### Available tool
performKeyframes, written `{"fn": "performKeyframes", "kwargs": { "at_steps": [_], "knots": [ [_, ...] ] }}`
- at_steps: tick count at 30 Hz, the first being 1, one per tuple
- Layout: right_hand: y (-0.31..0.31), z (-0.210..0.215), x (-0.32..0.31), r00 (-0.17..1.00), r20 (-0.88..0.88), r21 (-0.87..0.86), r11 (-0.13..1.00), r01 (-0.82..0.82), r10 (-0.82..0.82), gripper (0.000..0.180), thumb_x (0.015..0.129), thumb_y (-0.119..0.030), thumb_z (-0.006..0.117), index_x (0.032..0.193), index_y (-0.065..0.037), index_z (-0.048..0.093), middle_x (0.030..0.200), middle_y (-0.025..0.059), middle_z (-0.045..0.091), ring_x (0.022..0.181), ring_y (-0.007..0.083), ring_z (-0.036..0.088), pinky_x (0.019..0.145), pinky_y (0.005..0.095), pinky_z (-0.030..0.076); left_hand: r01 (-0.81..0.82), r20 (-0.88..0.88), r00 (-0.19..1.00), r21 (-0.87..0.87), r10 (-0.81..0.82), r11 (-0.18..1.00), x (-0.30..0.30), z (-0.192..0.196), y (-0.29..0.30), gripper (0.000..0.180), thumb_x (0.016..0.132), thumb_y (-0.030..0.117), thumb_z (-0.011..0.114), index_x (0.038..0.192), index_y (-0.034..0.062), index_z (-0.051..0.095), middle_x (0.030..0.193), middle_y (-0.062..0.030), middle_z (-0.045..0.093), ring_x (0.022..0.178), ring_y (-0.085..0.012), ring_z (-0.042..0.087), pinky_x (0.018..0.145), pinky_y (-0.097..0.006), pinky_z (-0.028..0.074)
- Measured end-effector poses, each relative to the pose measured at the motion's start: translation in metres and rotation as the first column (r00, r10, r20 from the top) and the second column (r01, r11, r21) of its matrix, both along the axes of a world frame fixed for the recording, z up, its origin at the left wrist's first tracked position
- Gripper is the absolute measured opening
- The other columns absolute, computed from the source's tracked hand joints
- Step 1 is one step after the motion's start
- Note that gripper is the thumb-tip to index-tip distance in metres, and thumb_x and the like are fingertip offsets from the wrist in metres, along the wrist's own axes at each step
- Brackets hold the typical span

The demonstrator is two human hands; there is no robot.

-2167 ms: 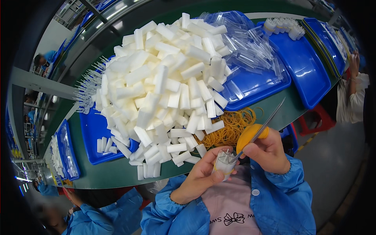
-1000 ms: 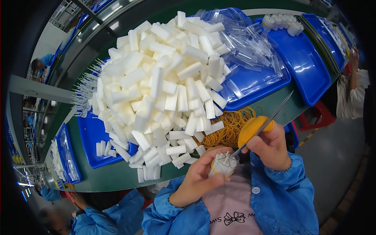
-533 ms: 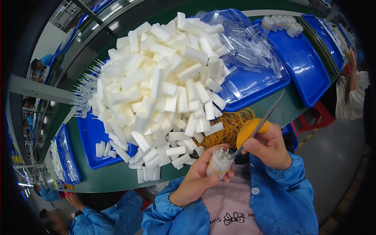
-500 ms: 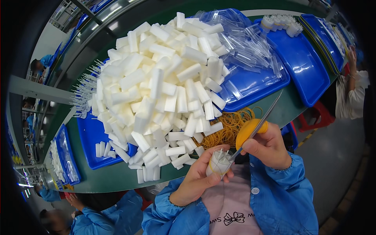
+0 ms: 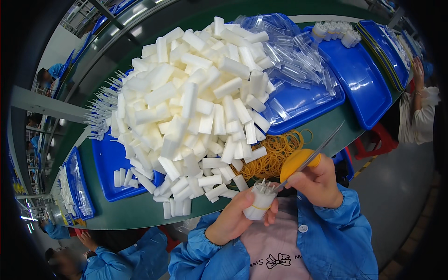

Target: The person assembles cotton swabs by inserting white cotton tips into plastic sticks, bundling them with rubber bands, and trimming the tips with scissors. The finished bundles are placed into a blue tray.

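In my left hand [image 5: 231, 215] is a bundle [image 5: 257, 208] of white, tube-like pieces, bound round the middle by a yellow rubber band. Thin pale tips stick out of its upper end. My right hand [image 5: 322, 187] pinches a slim, pointed metal tool [image 5: 323, 145] that looks like tweezers. Its lower end meets the bundle's top edge; whether it grips anything there I cannot tell. A yellow-orange sleeve [image 5: 296, 163] covers a finger of that hand. Just beyond both hands lies a heap of yellow rubber bands [image 5: 275, 151].
A large pile of white foam blocks [image 5: 186, 93] covers much of the green table [image 5: 112, 217]. Clear plastic tubes [image 5: 298, 60] lie in a blue tray [image 5: 303, 116]. Banded bundles [image 5: 336, 31] stand in another blue tray [image 5: 361, 70]. Co-workers sit at left and right.
The bundle has tipped in my left hand, so its banded side now shows more. My right hand and the metal tool have shifted slightly down, still at the bundle's top.
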State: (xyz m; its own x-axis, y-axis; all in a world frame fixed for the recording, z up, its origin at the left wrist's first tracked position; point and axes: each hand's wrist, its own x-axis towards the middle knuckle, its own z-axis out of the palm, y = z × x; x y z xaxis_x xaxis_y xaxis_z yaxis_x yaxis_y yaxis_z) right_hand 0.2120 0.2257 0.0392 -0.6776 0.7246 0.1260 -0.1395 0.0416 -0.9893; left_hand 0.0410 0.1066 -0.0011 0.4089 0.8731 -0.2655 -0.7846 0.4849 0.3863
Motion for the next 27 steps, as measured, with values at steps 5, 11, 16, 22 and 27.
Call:
{"fn": "performKeyframes", "kwargs": {
  "at_steps": [5, 11, 16, 22, 27],
  "knots": [
    [0.002, -0.001, 0.003, 0.998, -0.058, -0.157, 0.988, 0.004, -0.013, 0.016, 0.089, -0.007, 0.058, 0.101, 0.003, 0.058, 0.098, 0.0091, 0.061, 0.084, 0.0126, 0.058, 0.073, 0.0254, 0.048, 0.044, -0.071, 0.996, -0.007, -0.044, 0.999, 0.001, 0.007, 0.003, 0.067, 0.09, 0.055, 0.042, 0.127, -0.0016, 0.044, 0.087, -0.012, 0.059, 0.071, -0.0195, 0.056, 0.065, -0.03, 0.046],
    [0.003, -0.002, 0.003, 0.993, -0.092, -0.329, 0.939, -0.103, 0.076, 0.016, 0.091, -0.01, 0.058, 0.101, 0.003, 0.058, 0.093, 0.0061, 0.059, 0.079, 0.0092, 0.056, 0.068, 0.0226, 0.047, 0.025, -0.08, 0.996, -0.111, -0.034, 0.994, 0.004, 0.01, 0.002, 0.068, 0.089, 0.061, 0.037, 0.117, 0.0002, 0.047, 0.077, -0.0122, 0.056, 0.065, -0.0203, 0.054, 0.062, -0.031, 0.044],
    [0.0, -0.005, 0.002, 0.99, -0.108, -0.344, 0.93, -0.127, 0.095, 0.017, 0.09, -0.01, 0.06, 0.101, 0.003, 0.059, 0.094, 0.0066, 0.06, 0.078, 0.0105, 0.057, 0.067, 0.0234, 0.047, 0.07, 0.23, 0.971, -0.02, -0.064, 0.997, 0.003, -0.006, 0.001, 0.057, 0.093, 0.052, 0.038, 0.12, 0.0023, 0.047, 0.085, -0.0123, 0.057, 0.066, -0.019, 0.053, 0.061, -0.03, 0.044],
    [0.007, 0.001, 0.017, 0.953, 0.054, -0.043, 0.952, 0.302, -0.3, 0.012, 0.082, -0.004, 0.063, 0.09, 0.005, 0.063, 0.088, 0.0084, 0.062, 0.079, 0.0147, 0.059, 0.071, 0.0281, 0.046, 0.107, 0.267, 0.961, -0.102, -0.076, 0.989, 0.006, -0.01, 0.01, 0.058, 0.095, 0.051, 0.033, 0.126, 0.002, 0.041, 0.091, -0.0109, 0.055, 0.067, -0.0207, 0.054, 0.061, -0.033, 0.045],
    [0.051, -0.005, 0.059, 0.61, 0.233, 0.802, 0.505, 0.32, -0.757, 0.014, 0.078, 0.001, 0.063, 0.092, 0.001, 0.063, 0.086, 0.0109, 0.06, 0.075, 0.0216, 0.058, 0.07, 0.0286, 0.045, 0.005, 0.205, 0.979, -0.053, 0.006, 0.999, 0.006, 0.004, 0.015, 0.061, 0.097, 0.045, 0.036, 0.14, 0.004, 0.026, 0.117, -0.0133, 0.052, 0.09, -0.0199, 0.055, 0.077, -0.032, 0.047]
  ]
}}
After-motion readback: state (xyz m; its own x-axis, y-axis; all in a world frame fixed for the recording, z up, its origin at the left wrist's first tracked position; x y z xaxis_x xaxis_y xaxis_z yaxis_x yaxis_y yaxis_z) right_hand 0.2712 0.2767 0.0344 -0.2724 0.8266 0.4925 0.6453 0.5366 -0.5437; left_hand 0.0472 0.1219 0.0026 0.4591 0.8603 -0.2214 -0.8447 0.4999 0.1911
